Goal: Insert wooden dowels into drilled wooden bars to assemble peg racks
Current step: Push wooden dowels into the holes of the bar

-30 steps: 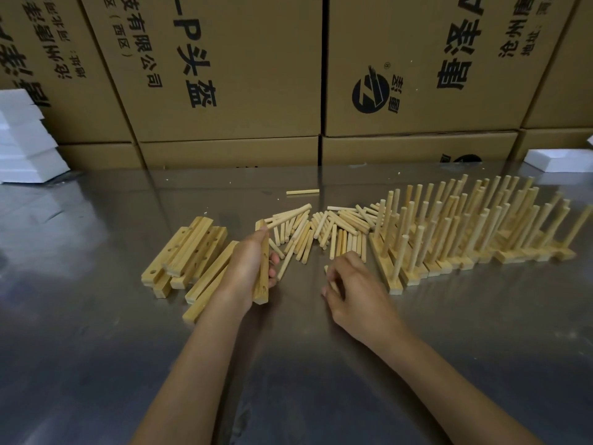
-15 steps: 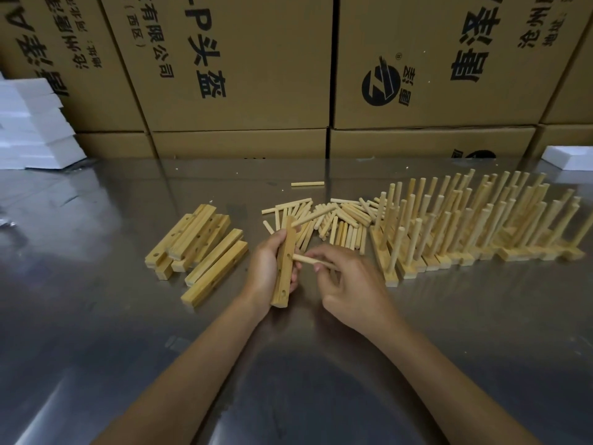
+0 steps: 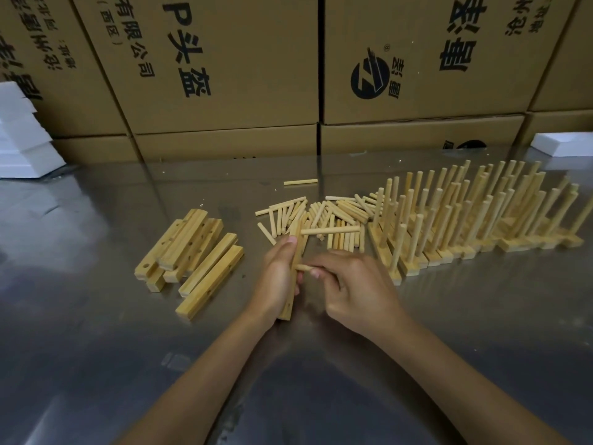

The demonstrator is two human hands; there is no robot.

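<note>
Cardboard cartons (image 3: 224,59) with printed black characters wall off the back of a shiny metal tabletop (image 3: 96,348). At frame centre, the left hand (image 3: 279,277) wraps its grip around a drilled wooden bar (image 3: 295,258), holding it on edge. One dowel (image 3: 330,231) already sticks out sideways from the bar's upper end. The right hand (image 3: 356,284) pinches a second dowel (image 3: 303,268), its tip at the bar's face, seemingly meeting a hole. If that dowel goes in crooked, it could jam or slip from the pinch; the hole itself is hidden by fingers. Just beyond the hands lies a loose pile of dowels (image 3: 333,213). Left of centre sits a stack of empty bars (image 3: 189,248); to the right, rows of finished peg racks (image 3: 465,226) stand with pegs upright. A stray dowel (image 3: 300,182) lies farther back. White foam blocks (image 3: 22,136) sit at the far left edge, another white piece (image 3: 564,144) at far right.
</note>
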